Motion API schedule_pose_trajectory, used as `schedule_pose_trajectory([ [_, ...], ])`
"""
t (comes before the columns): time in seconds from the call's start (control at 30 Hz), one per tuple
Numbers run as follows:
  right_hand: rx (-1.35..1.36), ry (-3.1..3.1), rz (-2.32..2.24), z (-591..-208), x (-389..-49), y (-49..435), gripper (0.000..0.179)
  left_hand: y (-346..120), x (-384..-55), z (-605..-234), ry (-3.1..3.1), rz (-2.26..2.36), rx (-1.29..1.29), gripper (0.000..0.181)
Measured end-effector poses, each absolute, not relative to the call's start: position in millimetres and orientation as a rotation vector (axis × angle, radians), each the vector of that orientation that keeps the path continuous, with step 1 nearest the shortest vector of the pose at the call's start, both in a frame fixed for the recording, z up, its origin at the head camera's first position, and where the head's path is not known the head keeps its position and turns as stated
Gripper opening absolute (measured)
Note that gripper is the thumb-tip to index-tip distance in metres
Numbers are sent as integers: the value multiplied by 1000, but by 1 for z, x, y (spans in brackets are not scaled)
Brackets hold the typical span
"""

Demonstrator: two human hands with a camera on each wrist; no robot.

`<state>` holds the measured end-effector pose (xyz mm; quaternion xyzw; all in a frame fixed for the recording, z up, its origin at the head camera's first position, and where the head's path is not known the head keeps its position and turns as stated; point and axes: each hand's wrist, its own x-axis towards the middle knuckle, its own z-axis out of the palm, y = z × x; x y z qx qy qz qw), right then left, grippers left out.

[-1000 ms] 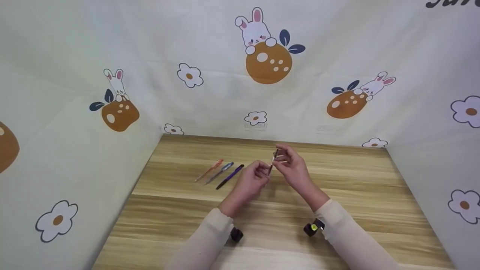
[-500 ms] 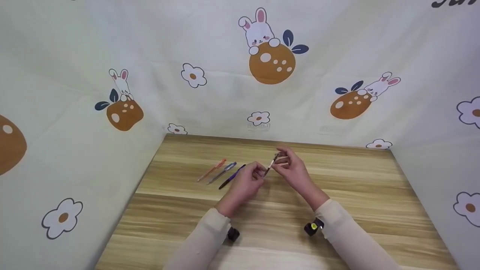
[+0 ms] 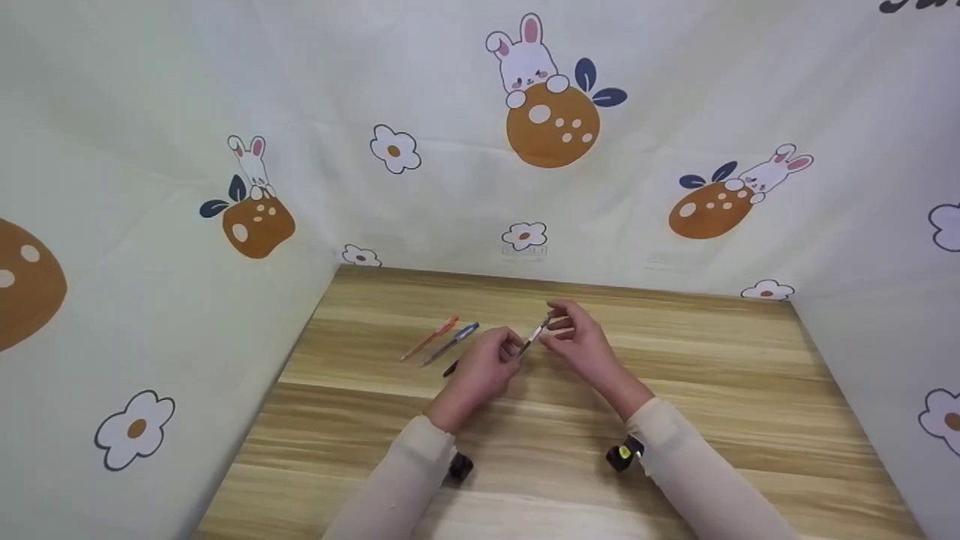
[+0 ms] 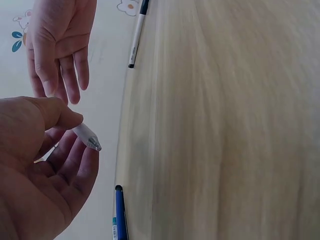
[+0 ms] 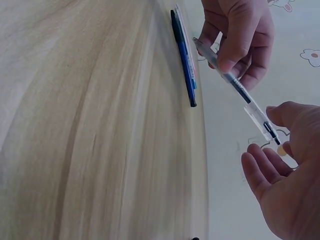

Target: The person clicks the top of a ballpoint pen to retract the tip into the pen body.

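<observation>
My left hand (image 3: 480, 369) pinches a clear pen (image 5: 241, 91) between thumb and fingers, close to its tip. The pen slants up to the right, its dark grip and refill showing through the barrel. At its clip end is my right hand (image 3: 589, 346), index finger stretched out above it and thumb off the barrel. In the right wrist view, the fingers (image 5: 262, 172) of that hand lie loosely bent around the push-button end without gripping it. The left wrist view shows the pen's metal tip (image 4: 94, 143) poking out past the left thumb.
Left of the hands on the wooden table (image 3: 360, 420) lie an orange pen (image 3: 430, 338) and a clear pen with a blue top (image 3: 451, 344). A dark blue pen (image 5: 184, 57) is mostly covered by my left hand in the head view. A white-and-black pen (image 4: 138, 35) lies farther right.
The right thumb and fingers have loosened from the clear pen, which now slants more. My left hand has shifted left and nearer, covering most of the dark blue pen. The head view has turned slightly left.
</observation>
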<state>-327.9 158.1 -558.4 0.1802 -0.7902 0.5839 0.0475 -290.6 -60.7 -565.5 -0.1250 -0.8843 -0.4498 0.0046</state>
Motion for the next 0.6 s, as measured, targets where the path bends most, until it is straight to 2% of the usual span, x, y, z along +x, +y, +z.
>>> schedule_pose_trajectory([
  [0.6,597,-2498,1740,-566,-330,147,57,-76,-291,-569,-2857,-1099,-367,25],
])
